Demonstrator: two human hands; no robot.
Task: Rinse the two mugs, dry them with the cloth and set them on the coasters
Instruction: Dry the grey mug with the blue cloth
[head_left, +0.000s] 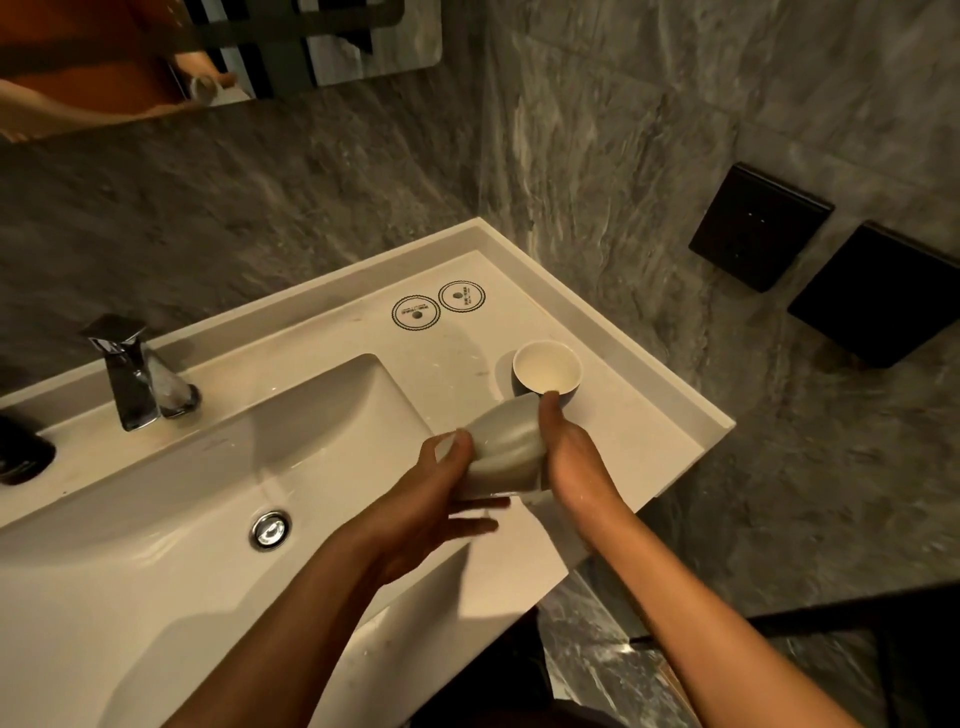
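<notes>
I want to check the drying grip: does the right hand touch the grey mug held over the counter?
Touching. The head view shows the right hand pressed along the side of the tilted grey mug, thumb on its wall.

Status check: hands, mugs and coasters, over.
Left hand and right hand grip tilted mug. Second mug upright on counter. Both coasters bare, path clear.

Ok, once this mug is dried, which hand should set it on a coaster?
Probably the right hand. It grips the held mug on the side nearer the two coasters at the counter's back right. The left hand holds the basin side and would have to cross over.
</notes>
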